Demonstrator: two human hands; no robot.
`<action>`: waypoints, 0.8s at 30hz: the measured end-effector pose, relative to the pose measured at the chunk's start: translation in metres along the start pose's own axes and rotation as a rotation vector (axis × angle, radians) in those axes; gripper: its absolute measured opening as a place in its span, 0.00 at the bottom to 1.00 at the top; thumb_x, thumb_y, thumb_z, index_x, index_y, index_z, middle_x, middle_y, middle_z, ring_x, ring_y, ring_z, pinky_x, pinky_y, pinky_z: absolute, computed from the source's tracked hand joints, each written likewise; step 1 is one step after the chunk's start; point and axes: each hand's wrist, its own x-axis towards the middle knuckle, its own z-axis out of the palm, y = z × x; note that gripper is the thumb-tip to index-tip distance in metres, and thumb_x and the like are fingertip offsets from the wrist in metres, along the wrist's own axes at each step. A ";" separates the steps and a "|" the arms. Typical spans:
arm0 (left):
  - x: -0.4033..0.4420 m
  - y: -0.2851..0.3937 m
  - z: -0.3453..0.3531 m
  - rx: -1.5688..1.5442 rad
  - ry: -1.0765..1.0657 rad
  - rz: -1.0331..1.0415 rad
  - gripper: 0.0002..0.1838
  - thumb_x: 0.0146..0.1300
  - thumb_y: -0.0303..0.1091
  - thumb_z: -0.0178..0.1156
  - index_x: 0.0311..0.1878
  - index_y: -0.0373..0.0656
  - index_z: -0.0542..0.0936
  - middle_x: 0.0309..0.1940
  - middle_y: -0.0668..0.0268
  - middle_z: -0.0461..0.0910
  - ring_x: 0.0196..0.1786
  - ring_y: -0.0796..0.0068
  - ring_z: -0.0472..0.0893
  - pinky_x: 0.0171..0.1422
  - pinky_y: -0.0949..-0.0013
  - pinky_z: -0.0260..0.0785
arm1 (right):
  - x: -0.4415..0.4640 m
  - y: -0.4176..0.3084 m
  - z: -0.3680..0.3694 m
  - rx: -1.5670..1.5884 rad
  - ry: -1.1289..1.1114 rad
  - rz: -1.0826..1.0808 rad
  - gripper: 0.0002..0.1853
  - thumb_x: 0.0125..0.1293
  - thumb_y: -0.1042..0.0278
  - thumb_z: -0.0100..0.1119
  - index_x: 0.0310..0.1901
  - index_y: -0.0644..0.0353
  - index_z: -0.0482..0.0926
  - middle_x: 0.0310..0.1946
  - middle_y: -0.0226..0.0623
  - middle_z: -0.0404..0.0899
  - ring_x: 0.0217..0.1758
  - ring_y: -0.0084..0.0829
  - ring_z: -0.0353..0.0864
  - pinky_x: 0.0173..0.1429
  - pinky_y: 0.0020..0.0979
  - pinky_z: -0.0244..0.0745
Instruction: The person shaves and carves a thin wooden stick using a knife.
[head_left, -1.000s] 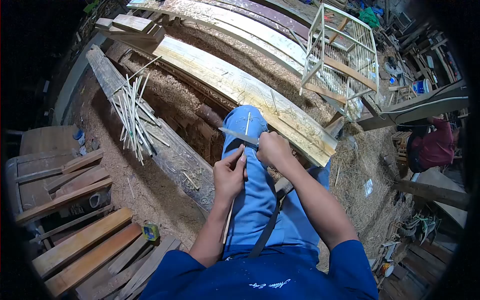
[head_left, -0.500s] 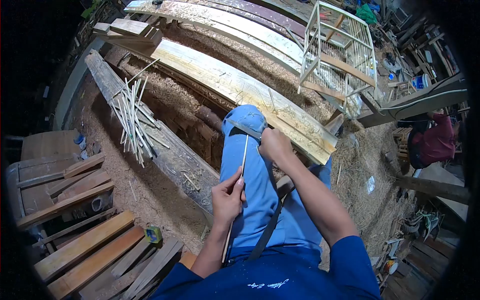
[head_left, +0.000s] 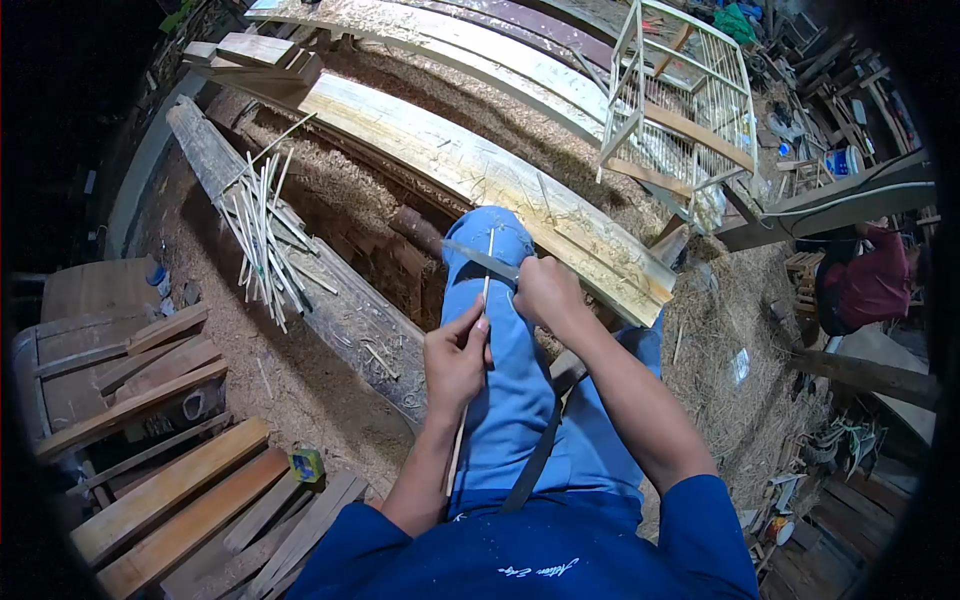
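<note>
My left hand (head_left: 456, 362) is closed around a thin pale wooden stick (head_left: 487, 288), pinched between thumb and fingers. The stick runs lengthwise over my blue-trousered thigh (head_left: 510, 400), its far tip on the knee and its near end back by my left forearm. In my right hand (head_left: 547, 292) is a knife, fingers wrapped around its handle, which they hide. The knife's blade (head_left: 468, 255) points left and lies across the stick near its far tip, over the knee. A dark strap-like strip (head_left: 535, 460) lies along my lap.
A bundle of thin sticks (head_left: 265, 235) rests on a weathered plank (head_left: 350, 310) at left. Beyond my knee is a shaving-strewn board (head_left: 440, 145). A slatted wooden cage (head_left: 680, 110) stands back right. Wood pieces and a tape measure (head_left: 306, 466) lie lower left; another person (head_left: 870, 280) is at right.
The stick's far tip now shows beyond the blade, where before it ended near it. My left hand has shifted slightly up toward the knife, and the blade lies at a slightly different angle.
</note>
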 end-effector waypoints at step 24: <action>-0.007 0.004 -0.004 -0.009 -0.065 -0.025 0.18 0.76 0.31 0.54 0.66 0.42 0.77 0.15 0.72 0.74 0.12 0.87 0.66 0.15 0.77 0.59 | 0.002 0.000 -0.005 0.003 -0.034 0.014 0.10 0.54 0.71 0.63 0.37 0.66 0.85 0.39 0.57 0.85 0.46 0.52 0.87 0.51 0.47 0.82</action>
